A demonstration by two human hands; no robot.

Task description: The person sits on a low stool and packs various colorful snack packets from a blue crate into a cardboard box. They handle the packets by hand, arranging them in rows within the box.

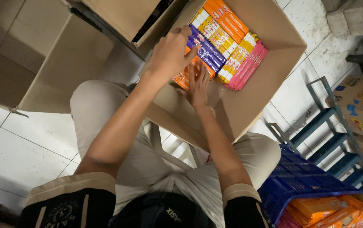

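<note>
Lap: beige trousers, seated over white floor tiles.
Left hand (171,52): grip closed on purple packet (204,52) inside cardboard box (274,46).
Right hand (199,86): fingers flat on orange packets (184,78); holding nothing.
Blue crate (293,179): right, holds orange packs.

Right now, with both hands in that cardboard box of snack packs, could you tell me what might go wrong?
1. The left hand grips a purple pack lying across the rows; pushing it down could crush or shift the packs below.
2. The right hand presses on the orange packs at the box's near wall, where they could buckle.
3. The cardboard box seems to lean against the knees, so it may tip.
</note>
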